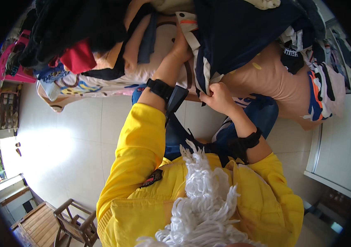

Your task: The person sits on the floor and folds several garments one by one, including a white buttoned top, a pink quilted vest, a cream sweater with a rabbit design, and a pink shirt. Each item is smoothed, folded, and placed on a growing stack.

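A navy garment with white trim [241, 31] lies spread over a peach-coloured cloth [262, 84] on a raised surface in front of me. My right hand [220, 98] is closed, pinching the near end of its white-trimmed edge between thumb and fingers. Farther up that edge, my left hand [182, 48] reaches to a white band with an orange stripe [188, 25]. The fingers of the left hand are tucked out of sight under the band, so their grip does not show.
Dark clothes [80, 29] and a red cloth [77, 57] are heaped on the left. Folded striped clothes [321, 92] are stacked at the right end, near a black item [293, 61]. A wooden chair [76, 222] stands on the floor at lower left. A white cabinet [338, 140] is at right.
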The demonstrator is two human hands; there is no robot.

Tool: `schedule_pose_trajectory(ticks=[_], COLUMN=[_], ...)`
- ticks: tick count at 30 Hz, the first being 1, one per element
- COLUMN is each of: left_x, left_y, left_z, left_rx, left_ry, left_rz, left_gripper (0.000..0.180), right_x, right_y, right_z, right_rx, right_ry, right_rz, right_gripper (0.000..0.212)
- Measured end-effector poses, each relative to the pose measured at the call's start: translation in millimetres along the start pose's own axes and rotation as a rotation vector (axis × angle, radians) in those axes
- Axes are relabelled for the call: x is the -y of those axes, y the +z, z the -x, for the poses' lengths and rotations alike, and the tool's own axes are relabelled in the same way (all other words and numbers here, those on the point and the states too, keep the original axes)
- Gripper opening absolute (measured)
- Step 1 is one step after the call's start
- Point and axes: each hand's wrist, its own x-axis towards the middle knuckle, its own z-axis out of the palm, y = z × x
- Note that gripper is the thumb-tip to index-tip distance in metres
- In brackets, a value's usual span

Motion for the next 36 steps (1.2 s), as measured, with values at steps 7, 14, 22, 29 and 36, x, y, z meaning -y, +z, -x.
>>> schedule_pose_trajectory(ticks=[7,14,22,29,36], left_x=[-2,6,-6,5,19], left_y=[0,-2,12,-11,-12], left_z=[2,-9,37,56,87], left_rx=[0.099,-0.051,0.183,0.147,-0.012], left_ry=[-0.019,-0.067,0.206,0.280,0.463], left_rz=[0.099,-0.074,-0.513,-0.627,-0.833], left_gripper=[0.086,0.072,0.073,0.068,0.061], right_x=[4,11,26,14,-35], right_y=[4,-8,38,-17,-126], right_z=[6,36,78,36,-44], right_rx=[-0.039,0.358,0.931,0.899,-1.030], right_ry=[-0.174,-0.289,-0.174,-0.223,-0.226], right_rz=[0.257,0.432,0.076,-0.255,0.325], right_gripper=[0.026,0.025,0.029,0.016,0.030])
